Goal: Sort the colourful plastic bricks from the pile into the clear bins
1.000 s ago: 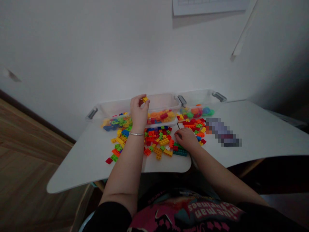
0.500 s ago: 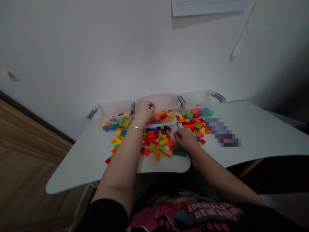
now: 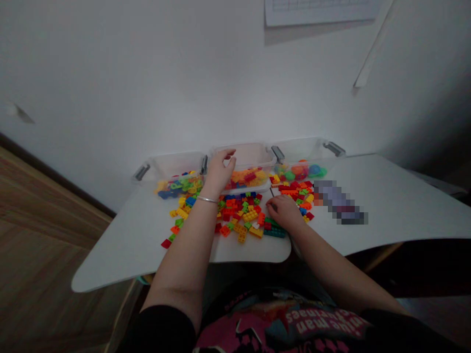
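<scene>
My left hand (image 3: 220, 169), a silver bangle at its wrist, is over the front left of the middle clear plastic box (image 3: 262, 186). Its thumb and fingers are apart with nothing between them. That box holds orange, yellow, red and blue toy bricks (image 3: 250, 175). My right hand (image 3: 285, 212) rests on the table beside the loose brick pile, its fingers curled in; whatever they may hold is hidden. Just below it lie dark green long bricks (image 3: 274, 233). Loose bricks (image 3: 241, 215) in many colours spread between and around both arms, partly covered by the left forearm.
The left clear box (image 3: 176, 164) holds yellow, green and blue pieces. The right clear box (image 3: 305, 149) has round coloured pieces. A blurred-out item (image 3: 340, 203) lies right of the pile on the white table (image 3: 397, 201). The wall (image 3: 165, 73) stands directly behind the boxes.
My left hand's fingers have opened from a pinch, and the small yellow-orange brick they held is gone from them. My right hand has stayed in place.
</scene>
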Demonstrator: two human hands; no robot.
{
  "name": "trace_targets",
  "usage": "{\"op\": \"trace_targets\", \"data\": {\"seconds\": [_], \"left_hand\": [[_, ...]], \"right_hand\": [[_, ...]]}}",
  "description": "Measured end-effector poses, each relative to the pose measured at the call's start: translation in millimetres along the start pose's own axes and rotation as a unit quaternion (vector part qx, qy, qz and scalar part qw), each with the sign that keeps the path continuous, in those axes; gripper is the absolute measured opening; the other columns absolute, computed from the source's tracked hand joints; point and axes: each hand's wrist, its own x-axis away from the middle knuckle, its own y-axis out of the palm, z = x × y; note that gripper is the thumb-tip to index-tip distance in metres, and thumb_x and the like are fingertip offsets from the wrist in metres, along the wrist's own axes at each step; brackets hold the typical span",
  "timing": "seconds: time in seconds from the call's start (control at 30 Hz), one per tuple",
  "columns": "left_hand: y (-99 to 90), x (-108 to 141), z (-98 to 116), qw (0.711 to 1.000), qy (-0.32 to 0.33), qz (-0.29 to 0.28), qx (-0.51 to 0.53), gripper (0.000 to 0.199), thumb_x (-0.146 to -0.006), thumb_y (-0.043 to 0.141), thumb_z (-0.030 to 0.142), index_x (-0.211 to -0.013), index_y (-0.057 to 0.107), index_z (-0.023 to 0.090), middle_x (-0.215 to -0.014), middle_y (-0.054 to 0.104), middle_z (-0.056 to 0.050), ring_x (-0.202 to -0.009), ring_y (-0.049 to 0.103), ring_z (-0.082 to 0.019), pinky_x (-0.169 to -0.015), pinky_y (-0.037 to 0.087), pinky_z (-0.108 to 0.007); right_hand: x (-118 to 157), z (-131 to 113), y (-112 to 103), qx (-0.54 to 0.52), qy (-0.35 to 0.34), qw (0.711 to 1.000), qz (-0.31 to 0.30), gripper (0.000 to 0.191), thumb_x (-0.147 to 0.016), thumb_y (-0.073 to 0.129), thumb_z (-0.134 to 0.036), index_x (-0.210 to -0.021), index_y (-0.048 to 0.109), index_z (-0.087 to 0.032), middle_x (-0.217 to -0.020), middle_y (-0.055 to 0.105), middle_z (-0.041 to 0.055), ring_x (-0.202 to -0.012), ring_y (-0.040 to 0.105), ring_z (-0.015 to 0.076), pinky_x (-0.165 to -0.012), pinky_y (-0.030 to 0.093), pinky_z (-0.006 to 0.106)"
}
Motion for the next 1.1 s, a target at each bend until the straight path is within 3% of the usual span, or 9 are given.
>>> {"op": "trace_targets", "data": {"seconds": [0.1, 0.2, 0.27, 0.37, 0.5, 0.73, 1.1], "left_hand": [[-7.1, 16, 1, 0.996, 0.029, 0.082, 0.007, 0.033, -0.085, 0.056, 0.022, -0.116, 0.065, 0.018, -0.120, 0.064, -0.010, -0.099, 0.062, -0.018, -0.096, 0.049, -0.034], [-12.0, 41, 6, 0.994, 0.018, 0.107, -0.022, 0.031, -0.084, 0.057, 0.020, -0.114, 0.066, 0.017, -0.115, 0.061, -0.011, -0.097, 0.061, -0.019, -0.096, 0.049, -0.036], [-12.5, 61, 8, 0.995, 0.007, 0.078, -0.054, 0.025, -0.086, 0.056, 0.022, -0.108, 0.068, 0.018, -0.109, 0.063, -0.010, -0.100, 0.061, -0.020, -0.096, 0.049, -0.036], [-10.6, 89, 7, 0.991, -0.011, -0.017, -0.131, 0.027, -0.088, 0.056, 0.024, -0.111, 0.068, 0.020, -0.106, 0.067, -0.009, -0.102, 0.062, -0.023, -0.094, 0.049, -0.038], [-7.9, 112, -4, 0.961, -0.035, -0.112, -0.251, 0.032, -0.088, 0.058, 0.030, -0.118, 0.067, 0.023, -0.114, 0.069, -0.010, -0.107, 0.061, -0.029, -0.097, 0.045, -0.046], [-6.7, 117, -21, 0.954, -0.032, -0.139, -0.263, 0.031, -0.089, 0.057, 0.034, -0.115, 0.069, 0.024, -0.113, 0.071, -0.008, -0.109, 0.058, -0.030, -0.100, 0.041, -0.049], [-3.4, 115, -19, 0.947, -0.030, -0.177, -0.266, 0.026, -0.086, 0.060, 0.028, -0.109, 0.071, 0.023, -0.107, 0.072, -0.008, -0.111, 0.056, -0.031, -0.106, 0.037, -0.051]], "right_hand": [[0, 0, 0, 0.001, 0.000, 1.000, 0.000, 0.024, -0.091, 0.050, -0.026, -0.095, 0.072, -0.017, -0.098, 0.072, 0.0079, -0.099, 0.060, 0.0225, -0.090, 0.040, 0.032], [0, -1, 1, 0.001, 0.004, 1.000, 0.004, 0.024, -0.091, 0.050, -0.026, -0.095, 0.072, -0.017, -0.099, 0.072, 0.0083, -0.100, 0.060, 0.0228, -0.091, 0.040, 0.033], [0, -1, 1, -0.001, 0.003, 1.000, 0.007, 0.024, -0.091, 0.050, -0.026, -0.095, 0.072, -0.017, -0.099, 0.072, 0.0082, -0.101, 0.061, 0.0227, -0.092, 0.040, 0.033], [0, 0, 1, 0.000, -0.002, 1.000, 0.007, 0.023, -0.091, 0.051, -0.025, -0.095, 0.072, -0.018, -0.099, 0.073, 0.0080, -0.100, 0.061, 0.0222, -0.092, 0.040, 0.032], [-1, 1, 2, 0.003, -0.003, 1.000, 0.005, 0.022, -0.091, 0.051, -0.026, -0.094, 0.072, -0.019, -0.098, 0.073, 0.0077, -0.100, 0.061, 0.0218, -0.091, 0.040, 0.032], [-1, 1, 3, -0.006, -0.004, 1.000, 0.008, 0.022, -0.091, 0.051, -0.026, -0.094, 0.072, -0.018, -0.098, 0.073, 0.0077, -0.099, 0.061, 0.0223, -0.091, 0.040, 0.033], [-1, 1, 3, -0.005, 0.000, 1.000, 0.007, 0.023, -0.090, 0.051, -0.026, -0.094, 0.072, -0.018, -0.099, 0.073, 0.0077, -0.101, 0.061, 0.0221, -0.092, 0.040, 0.033]]}}
